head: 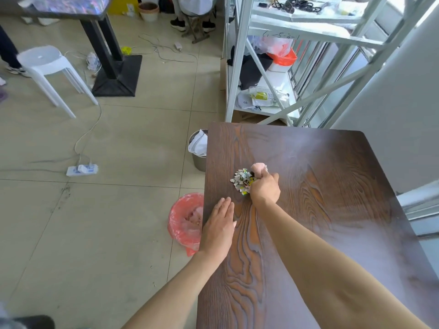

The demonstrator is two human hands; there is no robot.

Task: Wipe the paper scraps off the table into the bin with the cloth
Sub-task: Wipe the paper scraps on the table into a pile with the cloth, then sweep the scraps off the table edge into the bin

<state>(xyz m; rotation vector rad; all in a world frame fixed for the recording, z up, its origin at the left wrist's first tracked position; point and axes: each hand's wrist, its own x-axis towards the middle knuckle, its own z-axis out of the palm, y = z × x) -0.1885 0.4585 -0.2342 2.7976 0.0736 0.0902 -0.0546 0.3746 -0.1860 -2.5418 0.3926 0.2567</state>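
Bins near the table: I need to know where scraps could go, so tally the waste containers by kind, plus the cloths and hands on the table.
Red-bag-lined bin: 1
Grey metal bin: 1
Pink cloth, gripped by the right hand: 1
Hands, right and left hand lying flat: 2
Total: 5

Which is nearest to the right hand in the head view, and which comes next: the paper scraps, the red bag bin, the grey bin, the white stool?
From the right hand:
1. Paper scraps, touching it on its left.
2. Red bag bin, on the floor by the table's left edge.
3. Grey bin, farther along that edge; close to the red one, so the order is uncertain.
4. White stool, far upper left.
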